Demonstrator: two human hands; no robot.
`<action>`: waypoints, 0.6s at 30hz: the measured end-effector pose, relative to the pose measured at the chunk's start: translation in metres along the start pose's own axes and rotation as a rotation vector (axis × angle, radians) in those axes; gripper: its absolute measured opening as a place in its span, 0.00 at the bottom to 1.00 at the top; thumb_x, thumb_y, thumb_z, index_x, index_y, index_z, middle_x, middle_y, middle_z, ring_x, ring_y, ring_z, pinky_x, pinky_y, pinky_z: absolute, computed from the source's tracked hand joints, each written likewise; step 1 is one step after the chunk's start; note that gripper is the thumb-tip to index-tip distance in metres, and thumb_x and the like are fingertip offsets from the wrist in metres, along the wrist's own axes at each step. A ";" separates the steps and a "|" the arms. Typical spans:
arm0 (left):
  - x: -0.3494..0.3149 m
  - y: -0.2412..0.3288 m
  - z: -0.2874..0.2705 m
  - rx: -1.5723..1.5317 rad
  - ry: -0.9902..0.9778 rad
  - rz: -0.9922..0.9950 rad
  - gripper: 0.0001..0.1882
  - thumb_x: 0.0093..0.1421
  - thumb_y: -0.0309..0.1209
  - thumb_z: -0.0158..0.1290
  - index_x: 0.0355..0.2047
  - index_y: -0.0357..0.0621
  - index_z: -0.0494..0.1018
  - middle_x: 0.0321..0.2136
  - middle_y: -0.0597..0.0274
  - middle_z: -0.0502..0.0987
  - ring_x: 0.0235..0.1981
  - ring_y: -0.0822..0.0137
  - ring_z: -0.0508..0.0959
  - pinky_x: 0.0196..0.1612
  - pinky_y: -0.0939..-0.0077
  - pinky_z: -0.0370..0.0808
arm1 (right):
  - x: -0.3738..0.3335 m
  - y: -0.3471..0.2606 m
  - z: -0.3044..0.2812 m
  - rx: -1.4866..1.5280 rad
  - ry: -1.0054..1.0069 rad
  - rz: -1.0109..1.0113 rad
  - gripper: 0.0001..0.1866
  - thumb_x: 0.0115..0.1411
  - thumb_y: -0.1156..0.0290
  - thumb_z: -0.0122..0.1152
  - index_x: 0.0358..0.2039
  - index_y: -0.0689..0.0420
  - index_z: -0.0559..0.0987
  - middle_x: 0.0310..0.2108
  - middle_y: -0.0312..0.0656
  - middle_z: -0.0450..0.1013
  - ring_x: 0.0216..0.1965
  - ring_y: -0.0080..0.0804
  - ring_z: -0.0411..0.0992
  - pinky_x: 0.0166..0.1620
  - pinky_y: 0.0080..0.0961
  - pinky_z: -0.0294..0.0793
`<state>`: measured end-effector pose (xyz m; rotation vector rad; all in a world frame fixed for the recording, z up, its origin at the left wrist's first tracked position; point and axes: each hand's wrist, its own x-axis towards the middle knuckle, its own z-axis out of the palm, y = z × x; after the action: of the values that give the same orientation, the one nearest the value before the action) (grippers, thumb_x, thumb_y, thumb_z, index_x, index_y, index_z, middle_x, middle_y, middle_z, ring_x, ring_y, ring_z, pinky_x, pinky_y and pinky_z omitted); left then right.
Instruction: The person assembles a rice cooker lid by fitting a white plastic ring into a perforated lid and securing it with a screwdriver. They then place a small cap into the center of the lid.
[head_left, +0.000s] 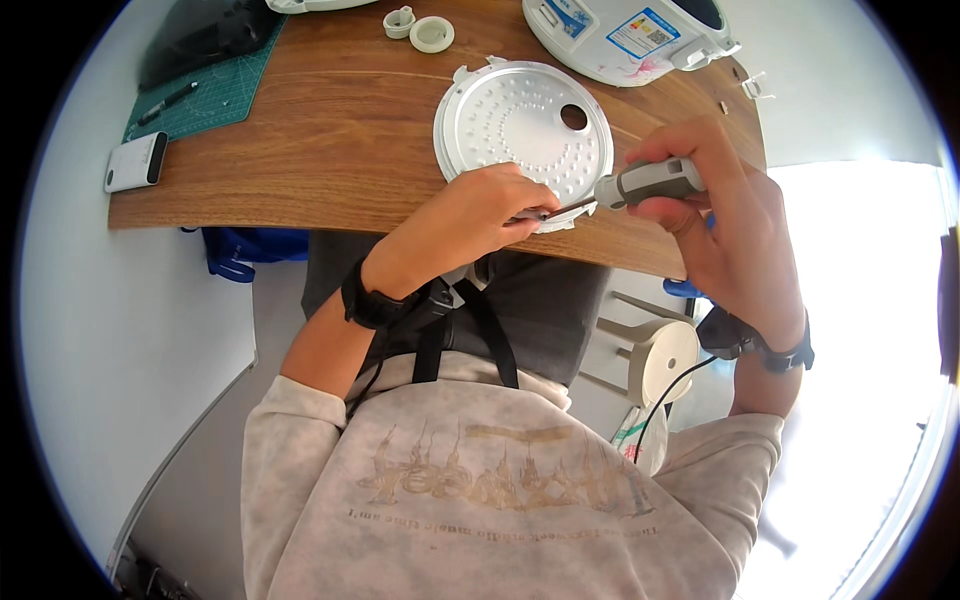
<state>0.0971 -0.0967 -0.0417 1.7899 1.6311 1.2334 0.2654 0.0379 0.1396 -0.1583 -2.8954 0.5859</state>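
A round silver metal plate (505, 125) with small dimples and one hole lies on the wooden table (330, 150) near its front edge. My left hand (470, 220) rests on the plate's near rim, fingers pinched around the metal tip of a screwdriver. My right hand (715, 210) grips the grey handle of that screwdriver (645, 182), which lies almost level and points left toward the plate's rim. What sits under the tip is hidden by my left fingers.
A white appliance body (630, 30) stands at the table's far right. Two small white round parts (420, 30) lie at the back. A green cutting mat (205, 95) with a pen and a white phone-like device (135, 162) sit at left. A white stool-like object (655, 355) stands below the table.
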 end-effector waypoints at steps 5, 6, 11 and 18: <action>-0.001 0.004 -0.001 -0.001 -0.008 -0.036 0.12 0.62 0.28 0.62 0.46 0.43 0.82 0.36 0.57 0.82 0.41 0.56 0.79 0.44 0.63 0.77 | -0.003 -0.007 0.009 -0.012 0.066 -0.032 0.14 0.61 0.81 0.69 0.45 0.61 0.76 0.38 0.44 0.82 0.35 0.33 0.84 0.38 0.26 0.84; -0.001 0.006 -0.004 0.004 -0.020 -0.062 0.12 0.62 0.28 0.62 0.46 0.43 0.82 0.36 0.57 0.81 0.41 0.56 0.79 0.44 0.63 0.77 | -0.002 -0.008 0.015 0.007 0.126 0.000 0.12 0.61 0.80 0.70 0.43 0.61 0.77 0.37 0.43 0.82 0.33 0.31 0.84 0.37 0.24 0.83; -0.002 0.006 0.000 -0.026 0.007 -0.027 0.11 0.62 0.28 0.63 0.45 0.43 0.82 0.36 0.56 0.80 0.41 0.56 0.79 0.44 0.63 0.76 | -0.001 -0.008 0.028 -0.231 0.255 -0.078 0.10 0.60 0.76 0.74 0.37 0.59 0.78 0.30 0.39 0.81 0.25 0.25 0.79 0.30 0.19 0.76; -0.001 0.000 0.002 -0.027 0.017 -0.001 0.11 0.62 0.28 0.62 0.45 0.41 0.82 0.36 0.56 0.80 0.40 0.55 0.79 0.45 0.63 0.76 | 0.007 0.002 0.016 0.092 0.124 -0.169 0.11 0.63 0.74 0.69 0.42 0.59 0.77 0.45 0.51 0.81 0.46 0.39 0.81 0.48 0.29 0.78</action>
<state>0.0985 -0.0976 -0.0431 1.7671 1.6170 1.2681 0.2554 0.0350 0.1255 0.0607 -2.7219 0.6519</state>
